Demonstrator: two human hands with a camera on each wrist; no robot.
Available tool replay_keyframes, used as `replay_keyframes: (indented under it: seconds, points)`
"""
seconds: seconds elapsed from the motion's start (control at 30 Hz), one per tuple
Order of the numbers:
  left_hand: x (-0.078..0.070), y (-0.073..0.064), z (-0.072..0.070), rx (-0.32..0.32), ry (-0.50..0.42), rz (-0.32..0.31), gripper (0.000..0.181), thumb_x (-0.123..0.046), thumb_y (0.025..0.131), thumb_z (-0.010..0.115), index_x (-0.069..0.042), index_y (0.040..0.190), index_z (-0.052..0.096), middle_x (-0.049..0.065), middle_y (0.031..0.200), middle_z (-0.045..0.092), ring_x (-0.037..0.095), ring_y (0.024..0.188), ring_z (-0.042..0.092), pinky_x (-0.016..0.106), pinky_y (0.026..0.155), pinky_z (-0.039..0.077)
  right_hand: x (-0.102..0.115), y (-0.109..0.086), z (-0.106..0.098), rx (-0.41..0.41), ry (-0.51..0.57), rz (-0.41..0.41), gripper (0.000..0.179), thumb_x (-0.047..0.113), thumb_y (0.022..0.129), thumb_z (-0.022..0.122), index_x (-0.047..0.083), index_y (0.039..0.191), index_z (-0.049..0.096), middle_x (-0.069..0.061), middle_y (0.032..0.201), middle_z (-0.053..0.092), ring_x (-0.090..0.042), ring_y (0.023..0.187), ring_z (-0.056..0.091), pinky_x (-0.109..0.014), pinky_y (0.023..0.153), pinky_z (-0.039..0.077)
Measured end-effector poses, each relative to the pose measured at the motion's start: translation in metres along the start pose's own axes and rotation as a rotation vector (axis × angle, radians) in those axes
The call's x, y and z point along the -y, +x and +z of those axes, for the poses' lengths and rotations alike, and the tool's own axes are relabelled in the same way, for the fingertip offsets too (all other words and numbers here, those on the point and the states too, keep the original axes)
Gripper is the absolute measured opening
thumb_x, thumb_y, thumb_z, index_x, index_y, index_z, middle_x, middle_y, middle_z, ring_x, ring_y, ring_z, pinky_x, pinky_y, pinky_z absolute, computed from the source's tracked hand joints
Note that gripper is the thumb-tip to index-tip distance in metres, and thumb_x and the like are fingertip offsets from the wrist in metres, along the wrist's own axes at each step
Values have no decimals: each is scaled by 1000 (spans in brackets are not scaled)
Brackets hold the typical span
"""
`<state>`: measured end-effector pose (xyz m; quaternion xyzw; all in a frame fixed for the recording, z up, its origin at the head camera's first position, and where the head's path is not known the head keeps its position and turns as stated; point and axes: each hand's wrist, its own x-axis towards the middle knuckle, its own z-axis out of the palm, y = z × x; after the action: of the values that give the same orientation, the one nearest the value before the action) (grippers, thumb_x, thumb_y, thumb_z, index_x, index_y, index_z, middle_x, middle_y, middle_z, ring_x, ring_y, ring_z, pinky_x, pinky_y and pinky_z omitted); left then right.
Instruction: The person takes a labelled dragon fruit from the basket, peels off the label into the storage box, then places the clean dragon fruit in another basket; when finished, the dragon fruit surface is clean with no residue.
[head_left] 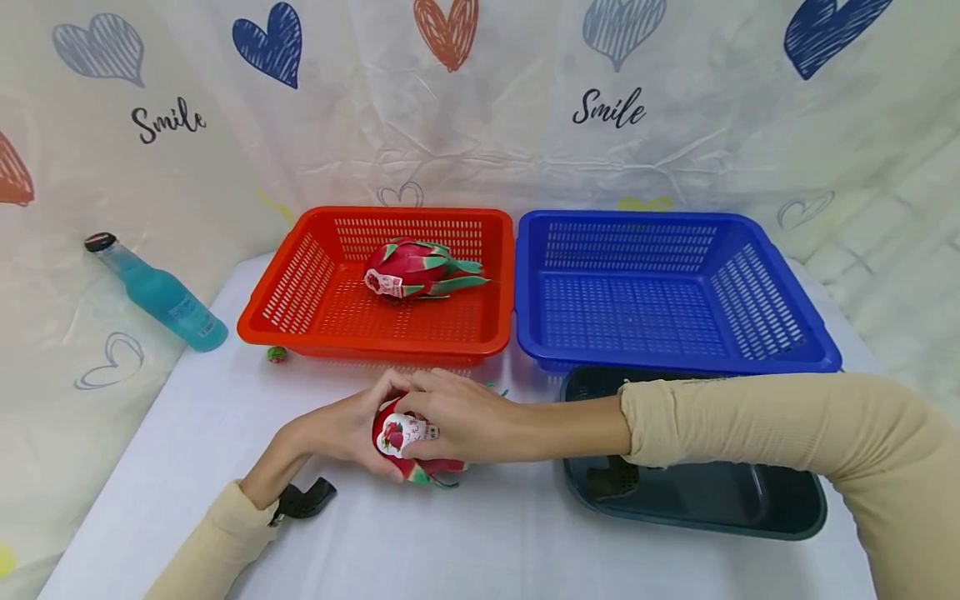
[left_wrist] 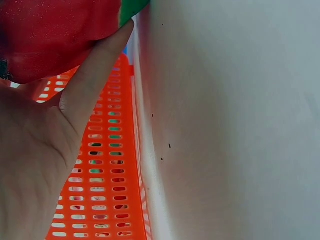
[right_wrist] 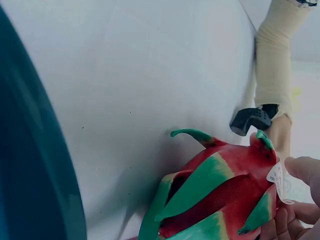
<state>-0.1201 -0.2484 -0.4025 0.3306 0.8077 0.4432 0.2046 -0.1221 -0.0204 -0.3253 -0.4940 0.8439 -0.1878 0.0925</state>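
A red dragon fruit [head_left: 446, 467] with green-tipped scales is between both hands, low over the white table in front of the red basket. My left hand [head_left: 337, 429] grips it from the left, thumb along its near side; the left wrist view shows the thumb against the red skin [left_wrist: 55, 37]. From the right, my right hand [head_left: 472, 421] curls over the fruit, its fingers and thumb beside a white label [head_left: 395, 435]. One end of that label [right_wrist: 276, 176] stands off the skin in the right wrist view. The hands cover much of the fruit.
Behind the hands stands a red basket [head_left: 262, 325] with another labelled dragon fruit [head_left: 420, 267] in it. A blue basket [head_left: 630, 312] adjoins it. A dark tray [head_left: 750, 527] lies under the right forearm. A blue bottle [head_left: 168, 300] and a small green-red piece [head_left: 277, 354] are at left.
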Motion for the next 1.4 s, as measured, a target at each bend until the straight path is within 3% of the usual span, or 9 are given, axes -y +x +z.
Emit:
replay_keyframes:
  seconds: [0.27,0.5,0.6,0.83,1.07,1.4]
  points:
    - [1,0,0,7,-15,-27,78,-28,73,85,-20,125,28,3,128,44,16,116,51,27,87,56,-1,0,2,-14,29,-6,33,35,87,72,14,113,68,1,123,61,-12,105,56,-27,92,50]
    - [1,-2,0,2,-8,-14,80,-27,72,86,-20,127,28,2,125,47,13,114,51,27,85,57,-2,2,3,-70,62,-28,21,31,90,68,16,105,69,5,91,56,-7,85,49,-17,70,40]
    - [1,-2,-1,-4,-8,-13,80,-27,71,87,-20,126,29,0,124,47,12,113,51,27,84,56,-2,3,4,-91,60,-38,18,29,91,68,15,102,69,4,86,56,-7,80,49,-16,67,40]
    - [2,-1,0,14,-51,-43,77,-24,71,86,-19,122,29,4,121,50,13,112,54,29,82,58,-1,6,5,-108,49,-16,10,23,93,65,16,98,68,6,96,66,-7,88,60,-18,78,51]
    - [2,-1,1,22,-42,-41,78,-25,72,86,-18,123,28,6,120,51,12,110,56,28,82,57,0,9,6,-121,44,7,5,21,93,64,17,94,67,8,90,66,-5,80,59,-14,68,48]
    - [5,-2,1,27,-82,-40,78,-23,73,85,-18,125,28,7,122,50,12,110,57,30,81,58,2,11,9,-121,28,32,7,22,94,62,16,96,66,7,91,67,-5,81,60,-16,70,51]
